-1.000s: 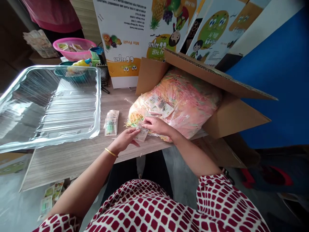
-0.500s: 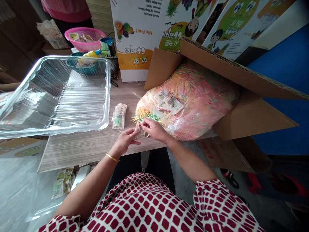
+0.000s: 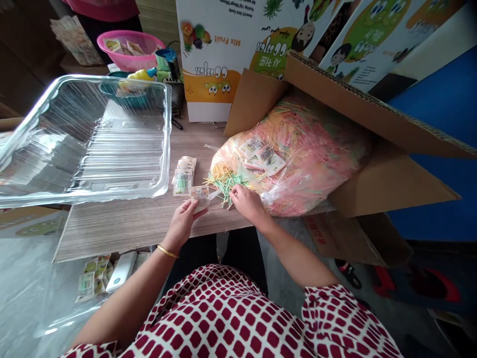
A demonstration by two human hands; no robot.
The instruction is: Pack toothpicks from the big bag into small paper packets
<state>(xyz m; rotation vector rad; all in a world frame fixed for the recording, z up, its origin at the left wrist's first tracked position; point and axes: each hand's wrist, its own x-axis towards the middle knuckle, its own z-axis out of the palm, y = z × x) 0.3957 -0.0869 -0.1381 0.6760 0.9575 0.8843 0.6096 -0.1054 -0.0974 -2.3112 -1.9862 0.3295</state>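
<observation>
My left hand (image 3: 185,218) pinches a small clear printed packet (image 3: 201,197) just over the front of the table. My right hand (image 3: 246,201) lies at a loose pile of thin green and yellow candy sticks (image 3: 228,185), fingers bent onto them; whether any stick is between the fingertips is hard to make out. The sticks spill from the mouth of a big plastic bag (image 3: 309,149) full of pink, orange and green sticks. Left of the pile, a short overlapping row of filled packets (image 3: 183,180) rests on the table. A few printed packets (image 3: 266,155) lie on the bag.
A large clear plastic tray (image 3: 122,191) covers the table's left side. An open cardboard box (image 3: 391,174) surrounds the bag. Behind stand printed cartons (image 3: 208,94), a pink basket (image 3: 128,60) and a teal bowl (image 3: 128,97). A person in pink is at the back left.
My hands have moved apart. The left one has drawn the packet leftward, near the row of packets, while the right one has shifted slightly right onto the sticks.
</observation>
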